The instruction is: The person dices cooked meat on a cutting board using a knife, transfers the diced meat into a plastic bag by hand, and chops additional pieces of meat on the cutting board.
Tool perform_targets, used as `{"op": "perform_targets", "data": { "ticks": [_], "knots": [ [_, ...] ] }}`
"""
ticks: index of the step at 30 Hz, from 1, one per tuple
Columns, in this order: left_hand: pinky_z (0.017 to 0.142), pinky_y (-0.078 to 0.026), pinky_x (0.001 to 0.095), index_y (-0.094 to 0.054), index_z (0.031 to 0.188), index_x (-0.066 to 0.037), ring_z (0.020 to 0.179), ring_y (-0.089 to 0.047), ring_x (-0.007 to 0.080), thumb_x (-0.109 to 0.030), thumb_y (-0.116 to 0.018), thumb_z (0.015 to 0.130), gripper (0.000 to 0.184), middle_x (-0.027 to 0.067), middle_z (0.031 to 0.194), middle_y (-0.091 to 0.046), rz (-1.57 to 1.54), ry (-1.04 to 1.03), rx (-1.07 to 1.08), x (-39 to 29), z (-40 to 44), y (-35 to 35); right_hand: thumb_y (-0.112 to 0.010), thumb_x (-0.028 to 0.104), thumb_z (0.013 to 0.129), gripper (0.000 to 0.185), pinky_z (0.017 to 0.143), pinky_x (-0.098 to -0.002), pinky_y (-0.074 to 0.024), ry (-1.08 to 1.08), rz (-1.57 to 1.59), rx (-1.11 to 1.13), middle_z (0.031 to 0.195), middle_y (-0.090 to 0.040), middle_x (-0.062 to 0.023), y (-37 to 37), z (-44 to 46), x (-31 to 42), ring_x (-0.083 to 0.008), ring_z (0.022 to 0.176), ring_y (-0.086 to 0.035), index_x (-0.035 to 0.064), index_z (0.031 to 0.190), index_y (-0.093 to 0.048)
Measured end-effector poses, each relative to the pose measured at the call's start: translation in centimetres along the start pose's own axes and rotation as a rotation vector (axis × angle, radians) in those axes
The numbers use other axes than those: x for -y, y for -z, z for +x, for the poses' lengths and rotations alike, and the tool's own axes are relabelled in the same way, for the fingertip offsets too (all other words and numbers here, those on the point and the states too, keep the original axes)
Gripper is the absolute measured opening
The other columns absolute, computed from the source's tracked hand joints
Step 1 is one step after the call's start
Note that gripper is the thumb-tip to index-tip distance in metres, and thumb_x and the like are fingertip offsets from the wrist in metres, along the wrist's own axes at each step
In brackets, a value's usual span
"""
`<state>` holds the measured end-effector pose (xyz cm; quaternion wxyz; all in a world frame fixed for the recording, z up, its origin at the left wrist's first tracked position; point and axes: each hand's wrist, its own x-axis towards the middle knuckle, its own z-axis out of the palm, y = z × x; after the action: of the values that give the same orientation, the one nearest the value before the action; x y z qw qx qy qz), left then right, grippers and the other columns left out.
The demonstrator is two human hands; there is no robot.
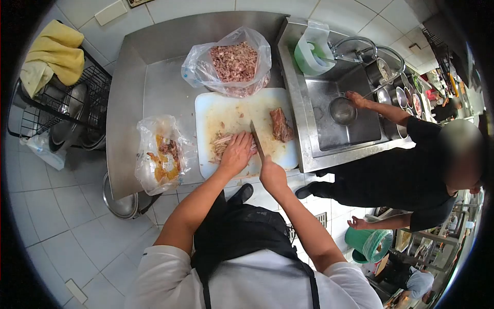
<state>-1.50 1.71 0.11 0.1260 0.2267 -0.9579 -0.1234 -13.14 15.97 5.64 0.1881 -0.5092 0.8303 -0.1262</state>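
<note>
On a white cutting board, my left hand presses down on a piece of meat, its fingers bent over it. My right hand grips the handle of a knife, whose blade stands just right of my left fingertips, against the meat. Shredded or sliced meat lies under and left of my left hand. A larger chunk of cooked meat rests on the board's right side. Behind the board, a clear plastic bag holds plenty of diced meat.
Another plastic bag with meat scraps lies left of the board on the steel counter. At right, a co-worker holds a metal bowl in the sink. A green bin and a wire rack stand around.
</note>
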Motion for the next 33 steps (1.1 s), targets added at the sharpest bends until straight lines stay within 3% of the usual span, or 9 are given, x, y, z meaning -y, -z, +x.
{"op": "perform_targets", "data": {
  "ticks": [5, 11, 15, 24, 33],
  "knots": [
    [0.124, -0.031, 0.0477, -0.054, 0.143, 0.009, 0.145, -0.044, 0.0366, -0.030, -0.065, 0.097, 0.062, 0.0220, 0.149, -0.055, 0.036, 0.000, 0.004, -0.2, 0.0, 1.0, -0.054, 0.007, 0.096, 0.012, 0.063, -0.0583, -0.0564, 0.020, 0.050, -0.102, 0.075, -0.069, -0.0294, -2.8, 4.5, 0.1, -0.0481, 0.070, -0.071, -0.0029, 0.102, -0.051],
    [0.125, -0.031, 0.0482, -0.050, 0.146, 0.009, 0.145, -0.044, 0.0381, -0.028, -0.068, 0.096, 0.065, 0.0238, 0.150, -0.053, -0.104, 0.062, -0.006, -0.5, 0.2, 1.3, -0.055, 0.013, 0.102, 0.017, 0.062, -0.0590, -0.0531, -0.033, 0.067, 0.020, 0.073, -0.068, -0.0287, -1.2, -5.0, -3.2, -0.0499, 0.068, -0.068, -0.0036, 0.100, -0.052],
    [0.125, -0.031, 0.0492, -0.049, 0.146, 0.009, 0.144, -0.046, 0.0393, -0.026, -0.070, 0.095, 0.066, 0.0239, 0.150, -0.052, -0.173, 0.108, -0.035, -0.5, -0.1, 2.4, -0.058, 0.015, 0.102, 0.020, 0.062, -0.0581, -0.0527, -0.027, 0.069, 0.026, 0.071, -0.067, -0.0283, 3.4, -6.3, -1.7, -0.0494, 0.066, -0.067, -0.0032, 0.100, -0.051],
    [0.124, -0.032, 0.0479, -0.050, 0.146, 0.008, 0.141, -0.048, 0.0366, -0.025, -0.072, 0.092, 0.068, 0.0223, 0.148, -0.053, -0.113, 0.113, -0.060, -0.4, -0.4, 1.4, -0.053, 0.002, 0.093, 0.007, 0.061, -0.0544, -0.0581, -0.009, -0.035, 0.025, 0.072, -0.070, -0.0275, 2.6, -3.4, 1.1, -0.0456, 0.068, -0.072, -0.0023, 0.097, -0.049],
    [0.124, -0.033, 0.0483, -0.051, 0.146, 0.007, 0.143, -0.046, 0.0356, -0.027, -0.070, 0.093, 0.066, 0.0195, 0.148, -0.054, -0.061, 0.090, -0.036, -0.3, -0.1, 1.1, -0.055, 0.002, 0.092, 0.010, 0.062, -0.0530, -0.0593, -0.016, -0.061, 0.051, 0.074, -0.070, -0.0279, 2.7, -3.3, 0.8, -0.0458, 0.069, -0.073, -0.0023, 0.098, -0.049]
  ]
}}
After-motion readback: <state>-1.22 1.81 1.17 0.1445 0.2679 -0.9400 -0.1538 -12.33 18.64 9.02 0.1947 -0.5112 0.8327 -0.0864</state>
